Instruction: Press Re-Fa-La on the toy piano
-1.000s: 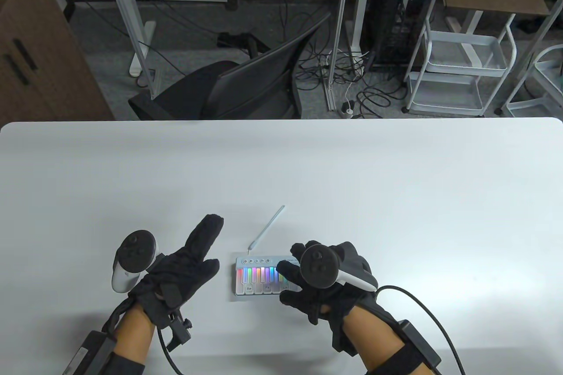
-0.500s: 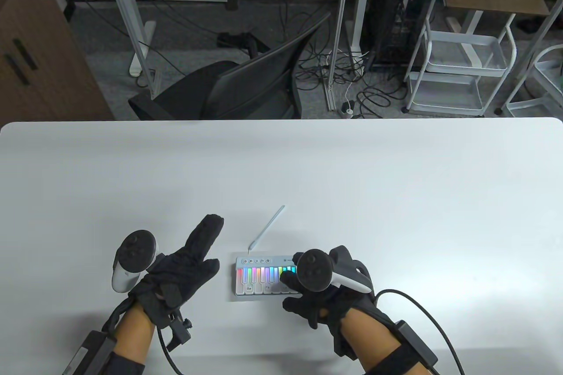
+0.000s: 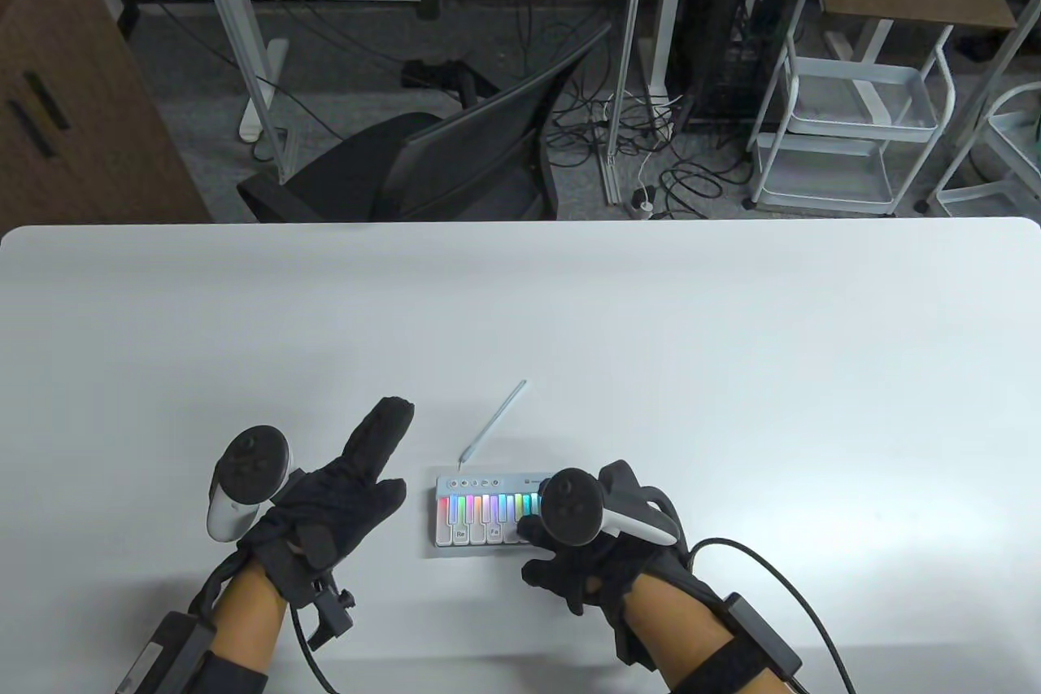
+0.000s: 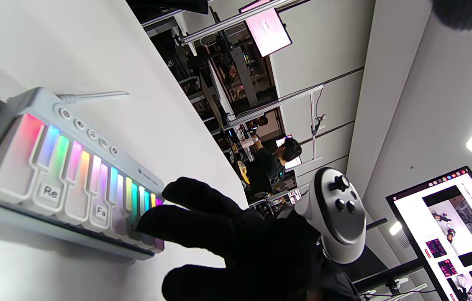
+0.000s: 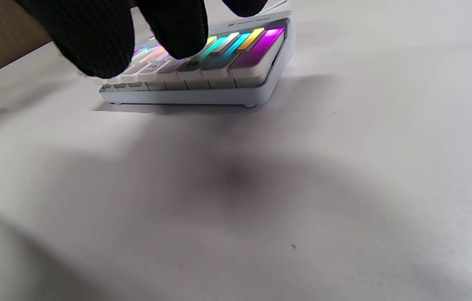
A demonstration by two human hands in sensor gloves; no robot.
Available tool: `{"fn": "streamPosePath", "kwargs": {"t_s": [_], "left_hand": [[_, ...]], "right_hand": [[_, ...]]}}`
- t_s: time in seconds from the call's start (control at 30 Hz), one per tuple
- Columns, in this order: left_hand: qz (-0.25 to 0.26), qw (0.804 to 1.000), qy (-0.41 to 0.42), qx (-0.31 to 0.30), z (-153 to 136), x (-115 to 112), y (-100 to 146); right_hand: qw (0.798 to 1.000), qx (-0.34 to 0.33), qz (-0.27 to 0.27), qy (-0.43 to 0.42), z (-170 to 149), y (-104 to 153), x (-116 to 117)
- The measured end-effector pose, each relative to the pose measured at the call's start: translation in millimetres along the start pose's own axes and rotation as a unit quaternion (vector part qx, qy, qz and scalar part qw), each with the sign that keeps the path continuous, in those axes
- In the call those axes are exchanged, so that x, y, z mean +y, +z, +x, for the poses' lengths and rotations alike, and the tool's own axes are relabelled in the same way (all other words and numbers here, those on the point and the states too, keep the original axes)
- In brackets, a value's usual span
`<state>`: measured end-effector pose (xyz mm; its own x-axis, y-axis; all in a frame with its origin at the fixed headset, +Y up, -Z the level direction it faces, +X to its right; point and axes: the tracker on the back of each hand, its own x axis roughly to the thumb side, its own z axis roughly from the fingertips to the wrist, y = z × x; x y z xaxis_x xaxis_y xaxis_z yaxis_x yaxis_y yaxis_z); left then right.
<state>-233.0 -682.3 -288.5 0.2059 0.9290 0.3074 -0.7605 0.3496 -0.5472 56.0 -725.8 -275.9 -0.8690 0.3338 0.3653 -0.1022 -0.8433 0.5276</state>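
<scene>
My right hand (image 3: 598,556), in its black sensor glove, lay over the right end of the small white toy piano with rainbow-lit keys (image 3: 480,519), low in the table view on the white bench (image 3: 651,360). One fingertip (image 4: 152,225) pressed a key right of the labelled Fa; I judged this the La, the last note. The left wrist view showed that contact; the tracker hid it from above. My left hand (image 3: 325,503) rested spread beside the piano, holding nothing.

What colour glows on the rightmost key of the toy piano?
Magenta-purple, on the rightmost key of the toy piano; clearest in the right wrist view.
</scene>
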Motion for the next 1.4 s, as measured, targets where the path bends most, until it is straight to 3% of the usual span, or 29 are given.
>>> {"fn": "streamPosePath", "kwargs": {"t_s": [1.4], "left_hand": [[0.001, 1.0, -0.001, -0.001, 0.4, 0.0, 0.1]], "right_hand": [[1.0, 0.004, 0.01, 0.015, 4.5, 0.6, 2.6]]}}
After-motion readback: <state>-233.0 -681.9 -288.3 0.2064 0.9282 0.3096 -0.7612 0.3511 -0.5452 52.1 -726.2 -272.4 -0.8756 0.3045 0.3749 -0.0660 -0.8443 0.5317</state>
